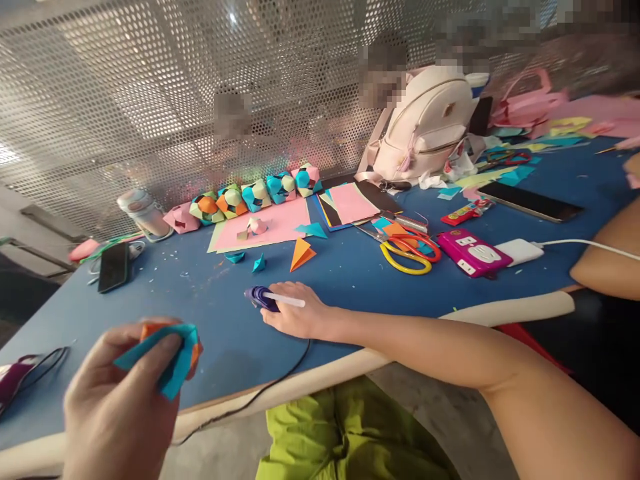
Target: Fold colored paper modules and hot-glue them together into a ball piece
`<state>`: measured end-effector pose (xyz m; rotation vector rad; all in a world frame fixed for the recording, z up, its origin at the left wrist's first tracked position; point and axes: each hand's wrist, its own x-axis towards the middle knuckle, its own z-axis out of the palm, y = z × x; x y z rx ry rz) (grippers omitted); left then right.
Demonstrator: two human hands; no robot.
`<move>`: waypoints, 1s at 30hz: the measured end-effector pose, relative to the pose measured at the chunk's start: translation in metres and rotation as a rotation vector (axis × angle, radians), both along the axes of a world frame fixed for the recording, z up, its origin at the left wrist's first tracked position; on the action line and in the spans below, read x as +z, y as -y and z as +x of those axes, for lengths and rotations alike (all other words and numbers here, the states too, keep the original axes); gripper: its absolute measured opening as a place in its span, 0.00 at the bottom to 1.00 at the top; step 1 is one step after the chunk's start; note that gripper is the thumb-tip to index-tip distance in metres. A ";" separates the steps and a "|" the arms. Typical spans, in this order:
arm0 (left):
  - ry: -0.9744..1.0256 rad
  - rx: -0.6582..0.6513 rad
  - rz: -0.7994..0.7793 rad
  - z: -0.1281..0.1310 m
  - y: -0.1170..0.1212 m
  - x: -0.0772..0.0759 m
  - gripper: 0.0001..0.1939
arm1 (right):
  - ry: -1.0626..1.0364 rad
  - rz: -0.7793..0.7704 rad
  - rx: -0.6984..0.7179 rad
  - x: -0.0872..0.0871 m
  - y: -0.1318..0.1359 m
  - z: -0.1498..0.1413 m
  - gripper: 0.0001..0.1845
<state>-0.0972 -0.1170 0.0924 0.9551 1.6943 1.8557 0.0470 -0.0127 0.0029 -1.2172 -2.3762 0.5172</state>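
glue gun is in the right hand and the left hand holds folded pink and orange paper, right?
No: the head view shows the folded paper in the left hand is blue and orange, not pink. The right hand holds the glue gun.

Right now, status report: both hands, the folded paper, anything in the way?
Left hand pinching blue-and-orange folded paper. Right hand gripping purple glue gun. Possible snag: black cord draped over table edge.
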 end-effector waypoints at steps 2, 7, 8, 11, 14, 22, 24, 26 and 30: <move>0.106 -0.047 -0.060 0.009 0.015 -0.017 0.10 | 0.012 -0.004 0.039 0.002 -0.001 0.002 0.22; 0.344 -0.283 -0.234 0.043 0.034 -0.058 0.13 | -0.033 -0.038 0.145 0.009 0.011 0.039 0.21; 0.383 -0.301 -0.244 0.051 0.035 -0.064 0.13 | -0.045 -0.022 0.147 0.010 0.018 0.051 0.17; 0.480 -0.343 -0.223 0.071 0.033 -0.078 0.15 | -0.246 0.003 0.061 0.015 0.048 0.089 0.08; 0.512 -0.423 -0.228 0.087 0.029 -0.089 0.14 | -0.471 -0.288 0.012 0.020 0.079 0.113 0.09; 0.378 -0.532 -0.173 0.108 0.024 -0.108 0.07 | -0.717 -0.281 -0.094 -0.007 0.103 0.103 0.06; 0.333 -0.558 -0.180 0.109 0.023 -0.109 0.06 | -0.736 -0.228 -0.118 -0.011 0.101 0.104 0.07; 0.290 -0.583 -0.185 0.110 0.023 -0.110 0.06 | -0.743 -0.174 -0.129 -0.012 0.101 0.108 0.07; 0.268 -0.607 -0.198 0.111 0.022 -0.110 0.05 | -0.739 -0.119 -0.143 -0.010 0.103 0.114 0.07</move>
